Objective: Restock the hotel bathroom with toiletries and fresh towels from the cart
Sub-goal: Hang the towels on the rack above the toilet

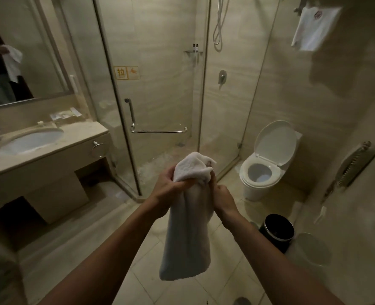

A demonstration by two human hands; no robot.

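1. Upper left of the frame: a mirror [28, 51] hangs on the wall. In it you can see a person holding something white.
2. Lower left: a bench [50, 155] with a round sink [30, 140] set into it. Little packets [65, 115] sit at the back by the wall, where a guest can reach them. Their writing is too small to read.
3. A metal ring [98, 148] hangs on the front of the bench. It holds nothing, so I think a small towel may belong there.
4. On the glass door [116, 95] is a yellow sign [126, 72]. It shows the Chinese word 拉, which means "pull". A small picture is next to the word.
5. A shiny rail [159, 131] runs across the door. It is bare too and could take a towel.
6. Middle of the frame: the left hand [166, 183] has its fingers curled tight round the bunched top of the white towel [186, 227].
7. The towel hangs down long and loose above the floor, held in the air between both hands. It looks like the person is getting it ready to fold or hang.
8. Up in the shower, two small dark bottles [195, 46] stand on a little shelf [193, 52]. Their labels are too small to read.
9. The right hand [222, 197] is curled too and grips the towel's other edge.
10. Right of middle: a toilet [263, 170] with its lid up, and a black bin [276, 227] just beside it.
11. Upper right: a folded white cloth [314, 29] sits up high. It has a reddish mark, too blurry to read.
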